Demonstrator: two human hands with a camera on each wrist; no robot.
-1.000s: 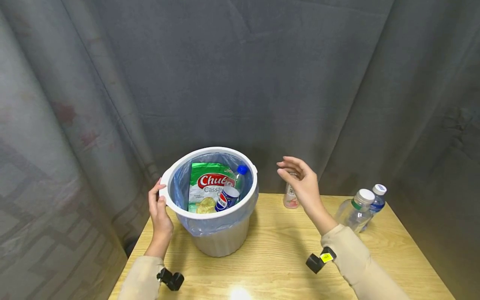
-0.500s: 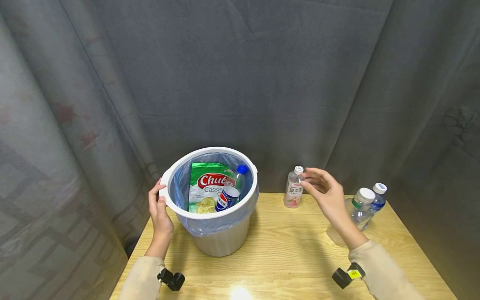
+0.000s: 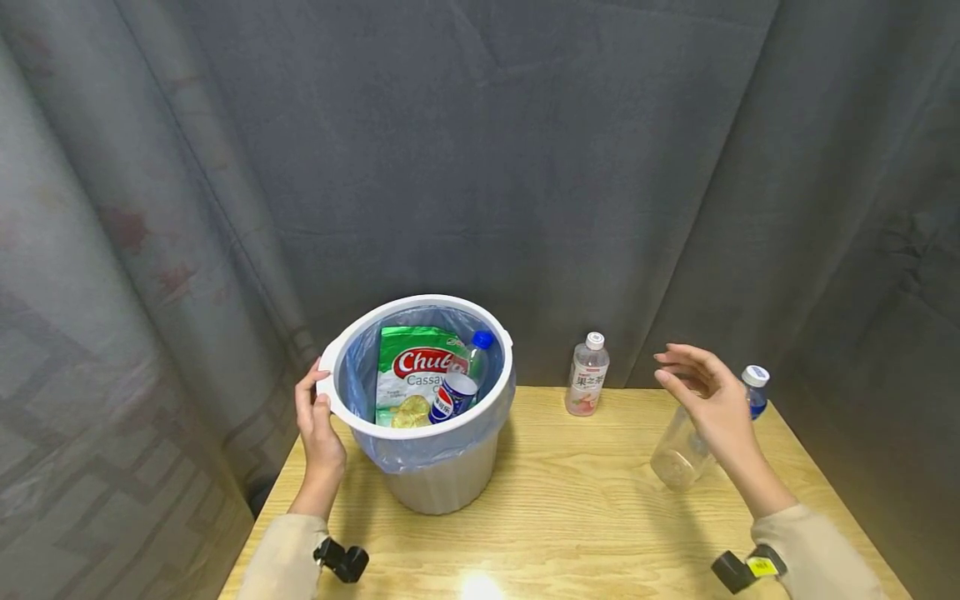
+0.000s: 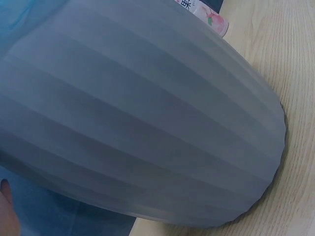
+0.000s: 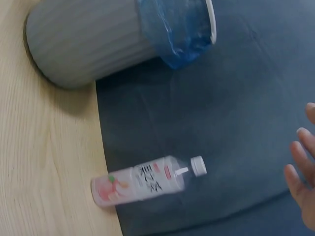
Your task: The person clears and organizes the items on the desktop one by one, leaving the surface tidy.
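Note:
A white-rimmed waste bin (image 3: 422,299) with a blue liner stands on the left of the wooden table (image 3: 570,508). My left hand (image 3: 318,421) grips its rim on the left side. Inside lie a green chips bag (image 3: 416,371), a Pepsi cup (image 3: 450,398) and a blue-capped bottle (image 3: 480,354). My right hand (image 3: 708,392) hovers open over a tilted clear bottle (image 3: 675,462) at the right, hiding its neck. The right wrist view shows its straight fingers (image 5: 300,172) holding nothing. The left wrist view is filled by the bin's ribbed wall (image 4: 147,123).
A small pink-labelled bottle (image 3: 587,379) stands at the table's back edge, right of the bin (image 5: 83,39); it also shows as bottle (image 5: 142,184). A blue-capped bottle (image 3: 753,387) stands behind my right hand. Grey curtains (image 3: 525,167) close off the back and sides.
My right hand has swung rightwards, from near the bin past the pink-labelled bottle to over the clear bottle. The left hand and the bin have not moved.

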